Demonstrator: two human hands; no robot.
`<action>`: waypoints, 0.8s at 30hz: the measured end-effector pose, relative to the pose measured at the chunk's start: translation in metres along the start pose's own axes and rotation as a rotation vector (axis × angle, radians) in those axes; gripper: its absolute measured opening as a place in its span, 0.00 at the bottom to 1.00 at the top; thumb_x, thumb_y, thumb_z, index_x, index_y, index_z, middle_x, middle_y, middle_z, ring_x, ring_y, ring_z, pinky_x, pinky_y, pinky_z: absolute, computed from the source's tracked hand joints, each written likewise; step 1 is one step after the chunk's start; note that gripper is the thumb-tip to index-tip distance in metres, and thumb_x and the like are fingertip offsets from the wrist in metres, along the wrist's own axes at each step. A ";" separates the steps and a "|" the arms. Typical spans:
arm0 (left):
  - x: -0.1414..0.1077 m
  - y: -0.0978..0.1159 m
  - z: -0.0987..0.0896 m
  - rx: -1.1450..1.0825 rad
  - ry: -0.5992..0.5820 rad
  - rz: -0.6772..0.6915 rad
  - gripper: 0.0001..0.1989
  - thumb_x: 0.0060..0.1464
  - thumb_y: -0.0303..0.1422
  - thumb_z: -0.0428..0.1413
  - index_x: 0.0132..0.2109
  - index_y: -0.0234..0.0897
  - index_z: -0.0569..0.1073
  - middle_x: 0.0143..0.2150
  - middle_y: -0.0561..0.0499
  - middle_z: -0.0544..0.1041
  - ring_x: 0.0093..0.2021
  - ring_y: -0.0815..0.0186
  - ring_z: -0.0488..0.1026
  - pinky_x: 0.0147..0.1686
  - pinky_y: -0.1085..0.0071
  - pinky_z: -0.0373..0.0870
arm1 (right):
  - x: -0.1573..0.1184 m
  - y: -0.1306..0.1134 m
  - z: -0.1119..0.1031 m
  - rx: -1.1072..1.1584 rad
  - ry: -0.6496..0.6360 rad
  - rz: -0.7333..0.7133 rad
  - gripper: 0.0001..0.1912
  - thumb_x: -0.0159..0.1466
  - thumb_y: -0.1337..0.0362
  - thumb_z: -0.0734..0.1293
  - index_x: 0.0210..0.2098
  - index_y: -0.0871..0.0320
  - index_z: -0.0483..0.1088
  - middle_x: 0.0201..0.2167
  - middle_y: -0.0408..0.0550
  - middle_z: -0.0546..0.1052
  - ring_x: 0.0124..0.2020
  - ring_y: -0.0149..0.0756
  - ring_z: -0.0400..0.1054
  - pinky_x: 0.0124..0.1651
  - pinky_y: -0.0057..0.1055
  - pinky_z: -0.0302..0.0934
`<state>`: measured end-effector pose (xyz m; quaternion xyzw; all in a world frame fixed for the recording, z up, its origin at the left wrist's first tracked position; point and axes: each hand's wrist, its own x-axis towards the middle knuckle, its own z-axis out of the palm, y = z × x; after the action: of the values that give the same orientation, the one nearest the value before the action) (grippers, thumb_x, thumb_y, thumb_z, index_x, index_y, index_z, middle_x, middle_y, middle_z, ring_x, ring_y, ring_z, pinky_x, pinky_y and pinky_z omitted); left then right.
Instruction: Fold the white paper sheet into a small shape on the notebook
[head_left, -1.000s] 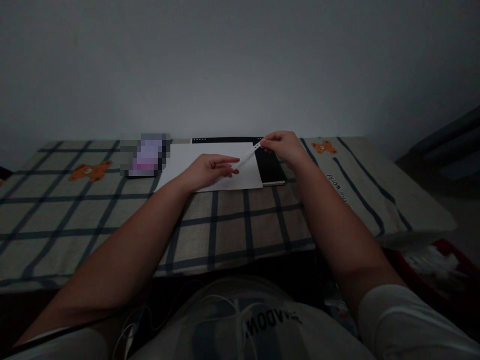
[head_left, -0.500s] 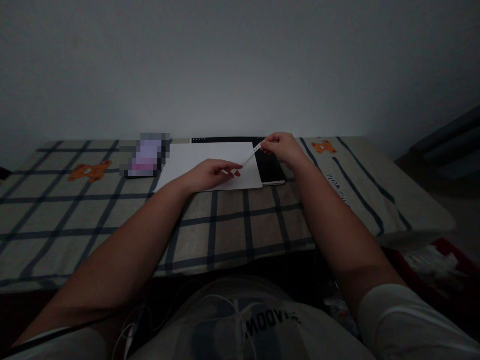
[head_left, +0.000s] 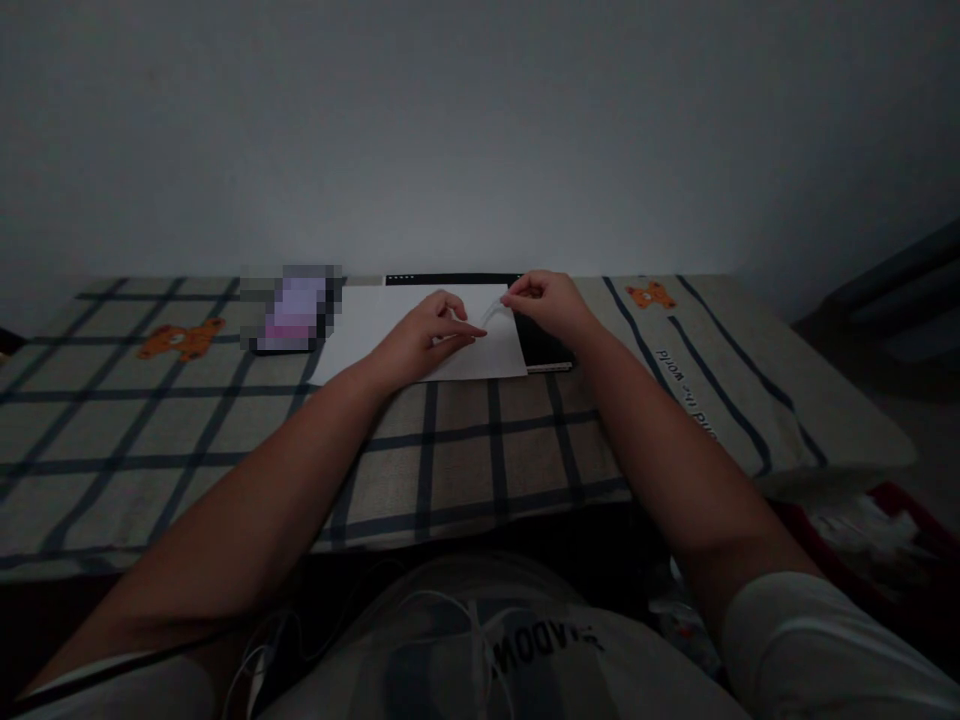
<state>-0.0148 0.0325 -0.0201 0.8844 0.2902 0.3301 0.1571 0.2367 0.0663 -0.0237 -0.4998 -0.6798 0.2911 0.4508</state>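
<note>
A thin pale strip (head_left: pixel 492 308) spans the small gap between my hands, above a white sheet of paper (head_left: pixel 360 325). Its right end is pinched between the thumb and fingertips of my right hand (head_left: pixel 546 303). My left hand (head_left: pixel 429 335) is over the sheet, thumb and index finger together at the strip's lower left end, the other fingers curled. Beneath the sheet lies a black flat item (head_left: pixel 546 345) with small white marks along its far edge; its right part shows beside the paper.
A phone (head_left: pixel 296 310) with a lit, pixelated screen lies left of the paper. The checked tablecloth (head_left: pixel 247 420) bears orange bear prints. A wall (head_left: pixel 480 140) rises behind the table. White cords hang over my shirt; a red item (head_left: pixel 795 530) is below at right.
My right hand has moved a little left, closer to my left hand, and the strip between them looks shorter and bent. The fingers of my left hand have lifted and curled.
</note>
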 end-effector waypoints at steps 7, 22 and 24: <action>-0.002 0.002 0.004 0.077 0.094 -0.121 0.12 0.62 0.34 0.61 0.52 0.42 0.79 0.40 0.49 0.83 0.41 0.63 0.78 0.46 0.65 0.72 | -0.013 -0.021 0.013 0.093 -0.196 -0.001 0.07 0.56 0.61 0.76 0.29 0.57 0.77 0.27 0.45 0.78 0.30 0.34 0.69 0.37 0.32 0.63; -0.004 0.010 0.008 0.037 0.229 -0.252 0.15 0.56 0.35 0.68 0.38 0.40 0.68 0.35 0.52 0.79 0.33 0.68 0.76 0.37 0.70 0.72 | -0.018 -0.021 0.019 0.171 -0.358 -0.025 0.11 0.60 0.56 0.74 0.31 0.57 0.80 0.27 0.45 0.80 0.31 0.33 0.70 0.38 0.31 0.65; -0.004 0.009 0.008 0.044 0.231 -0.253 0.15 0.56 0.37 0.68 0.37 0.40 0.68 0.35 0.52 0.79 0.34 0.68 0.75 0.37 0.70 0.73 | -0.019 -0.022 0.020 0.162 -0.363 -0.026 0.10 0.60 0.56 0.73 0.32 0.58 0.80 0.27 0.45 0.79 0.31 0.33 0.70 0.37 0.31 0.65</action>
<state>-0.0080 0.0220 -0.0237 0.8002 0.4225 0.4008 0.1436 0.2116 0.0426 -0.0195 -0.3922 -0.7307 0.4244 0.3635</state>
